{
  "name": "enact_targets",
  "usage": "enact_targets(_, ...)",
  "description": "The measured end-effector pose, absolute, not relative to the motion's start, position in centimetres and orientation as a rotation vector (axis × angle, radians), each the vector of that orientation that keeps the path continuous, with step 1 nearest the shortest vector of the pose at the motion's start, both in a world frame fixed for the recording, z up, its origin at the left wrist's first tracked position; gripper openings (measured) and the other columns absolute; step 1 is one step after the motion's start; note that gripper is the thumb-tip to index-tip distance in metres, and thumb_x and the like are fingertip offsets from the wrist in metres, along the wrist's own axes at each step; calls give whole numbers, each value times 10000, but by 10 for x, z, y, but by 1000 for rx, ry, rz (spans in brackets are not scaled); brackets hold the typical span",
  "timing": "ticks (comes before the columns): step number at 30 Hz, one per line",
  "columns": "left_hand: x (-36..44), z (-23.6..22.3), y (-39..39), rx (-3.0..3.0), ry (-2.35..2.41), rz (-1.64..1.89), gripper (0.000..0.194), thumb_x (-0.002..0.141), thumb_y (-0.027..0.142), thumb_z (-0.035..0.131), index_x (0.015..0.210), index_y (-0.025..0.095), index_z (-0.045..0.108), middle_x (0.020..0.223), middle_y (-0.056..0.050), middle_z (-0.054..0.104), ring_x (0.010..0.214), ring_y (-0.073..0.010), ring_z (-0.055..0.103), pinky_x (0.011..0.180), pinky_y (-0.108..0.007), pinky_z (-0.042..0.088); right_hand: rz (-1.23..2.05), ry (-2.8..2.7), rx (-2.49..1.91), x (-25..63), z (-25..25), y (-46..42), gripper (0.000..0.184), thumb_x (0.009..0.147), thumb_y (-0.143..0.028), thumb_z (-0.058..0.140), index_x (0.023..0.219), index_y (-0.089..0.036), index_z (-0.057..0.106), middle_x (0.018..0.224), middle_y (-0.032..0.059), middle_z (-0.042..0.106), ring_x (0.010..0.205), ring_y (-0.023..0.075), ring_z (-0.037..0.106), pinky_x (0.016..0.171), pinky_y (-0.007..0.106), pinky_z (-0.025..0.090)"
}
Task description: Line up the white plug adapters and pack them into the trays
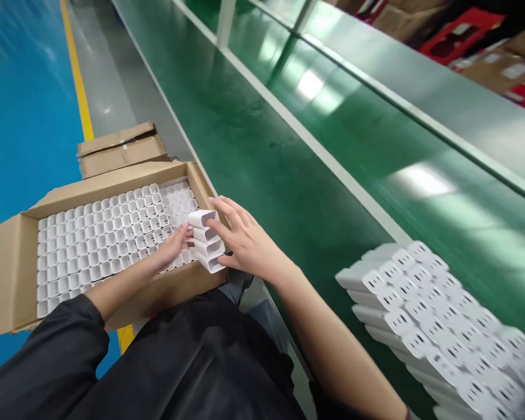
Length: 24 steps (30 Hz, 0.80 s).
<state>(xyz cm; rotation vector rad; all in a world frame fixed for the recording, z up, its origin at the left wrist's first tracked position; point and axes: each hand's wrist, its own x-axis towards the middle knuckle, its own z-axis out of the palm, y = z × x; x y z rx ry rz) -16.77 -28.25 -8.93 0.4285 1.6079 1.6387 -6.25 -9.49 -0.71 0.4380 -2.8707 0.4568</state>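
Observation:
Between my two hands is a short stack of several white plastic housings [210, 249], hollow with their open ends toward my right. The fingers of my left hand [175, 246] press on the stack's left side. My right hand [245, 236] grips it from the right, its fingers at the open ends. Below and to the left stands an open cardboard box [126, 175], packed with rows of the same white housings [100, 239]. At the box's right end the housings sit lower than the rest.
On the green work surface [262, 157] at the right lies a large pile of white housings [441, 326], their slotted ends up. Another cardboard box [122, 153] stands behind the open one. Red crates [461, 35] and cartons are at the far upper right. A yellow line [76, 70] crosses the floor.

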Motion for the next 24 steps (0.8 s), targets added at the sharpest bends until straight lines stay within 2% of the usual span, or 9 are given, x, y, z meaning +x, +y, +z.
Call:
enact_targets(3, -201, -102, -345, 431, 1970, 1661, 599, 874, 671, 538, 1278, 229, 546, 1207, -102, 669, 1228, -287, 556, 1103, -511, 389, 416, -2912, 744, -97, -14, -90, 736, 629, -54, 800, 1301, -243, 566, 1618, 106, 281, 1489, 378, 249, 1181, 626, 288)
enact_targets(6, -221, -115, -396, 554, 2555, 1413, 563, 921, 627, 473, 1298, 213, 532, 1208, -112, 657, 1244, -292, 535, 1108, -531, 356, 365, -2893, 1093, -127, -33, -97, 712, 645, 39, 755, 1247, -319, 624, 1615, 3, 312, 1477, 348, 300, 1194, 637, 253)
enact_targets(9, -229, -122, -415, 542, 2708, 1344, 567, 965, 604, 389, 1348, 199, 490, 1189, -124, 659, 1199, -275, 563, 1053, -495, 413, 206, -2827, 1441, -146, -63, -109, 619, 683, 60, 712, 1163, -329, 682, 1590, -46, 360, 1474, 315, 321, 1205, 618, 240)
enact_targets(14, -234, -120, -409, 642, 2778, 1297, 550, 975, 584, 403, 1383, 220, 457, 1215, -92, 655, 1203, -253, 545, 1069, -472, 406, -185, -2592, 1852, -159, -105, -125, 540, 745, -98, 781, 1191, -386, 683, 1603, -49, 338, 1479, 315, 309, 1191, 604, 277)
enact_targets(18, -234, -119, -409, 658, 2785, 1277, 534, 988, 566, 388, 1387, 216, 452, 1188, -90, 663, 1173, -246, 562, 1047, -462, 428, -219, -2431, 1933, -168, -120, -148, 499, 829, -174, 736, 1260, -408, 645, 1621, -44, 299, 1500, 316, 257, 1199, 596, 271)
enact_targets(24, -233, -122, -411, 680, 2785, 1270, 512, 994, 530, 394, 1392, 214, 451, 1179, -91, 664, 1159, -241, 576, 1028, -447, 443, -219, -2377, 1940, -178, -133, -201, 433, 950, -195, 581, 1342, -379, 583, 1631, -19, 280, 1503, 305, 250, 1210, 595, 240)
